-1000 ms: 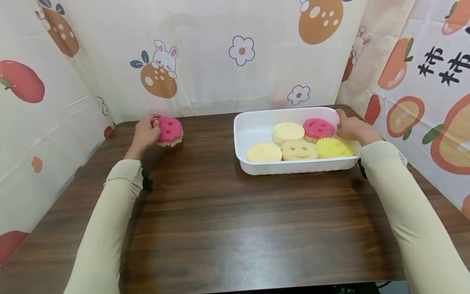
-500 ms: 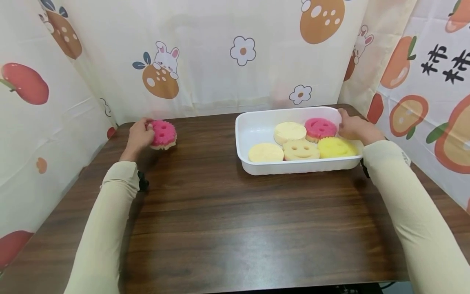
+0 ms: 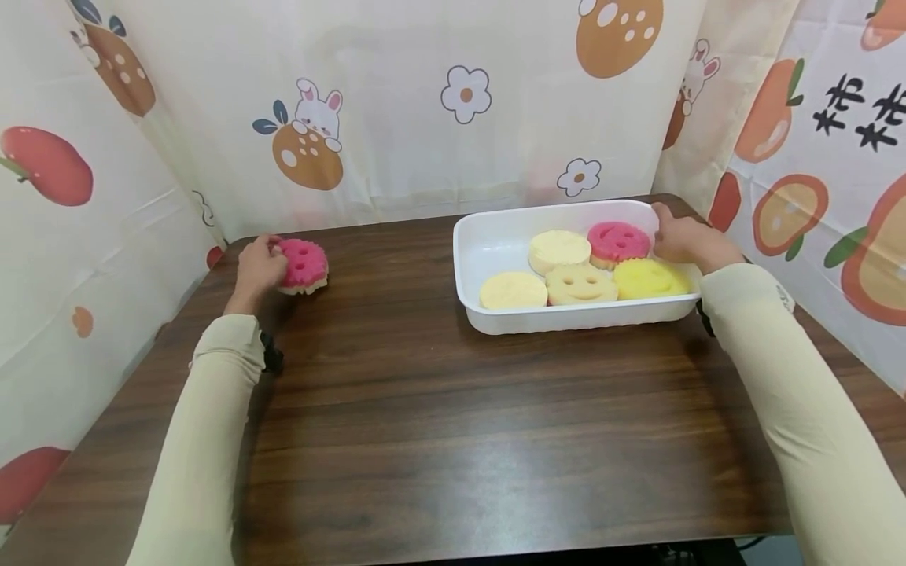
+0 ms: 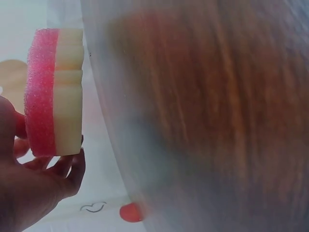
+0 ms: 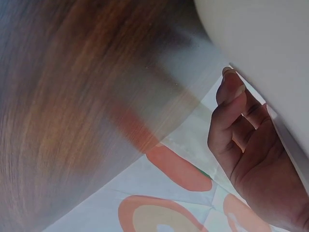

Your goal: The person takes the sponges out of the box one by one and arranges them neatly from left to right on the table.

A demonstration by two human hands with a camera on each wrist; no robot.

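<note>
At the far left of the table, my left hand (image 3: 258, 267) grips a round scalloped sponge (image 3: 304, 265) by its left edge. The left wrist view shows its pink top layer and pale bottom layer (image 4: 67, 104), with the fingers curled under the pale side. My right hand (image 3: 694, 240) holds the right rim of a white tray (image 3: 566, 319), fingers bent along the outside wall in the right wrist view. Inside lie a pink face sponge (image 3: 618, 242), a yellow smiley sponge (image 3: 650, 279), a beige smiley sponge (image 3: 580, 284) and two plain pale-yellow discs (image 3: 513, 291).
Everything stands on a dark wood-grain table (image 3: 425, 424). Printed curtains (image 3: 425, 157) with fruit, rabbits and flowers hang along its back and both sides. The tray sits near the back right corner, and its left end shows bare white floor.
My left hand has carried the pink sponge left and slightly toward me. The right hand has stayed on the tray rim, and the tray has kept its place.
</note>
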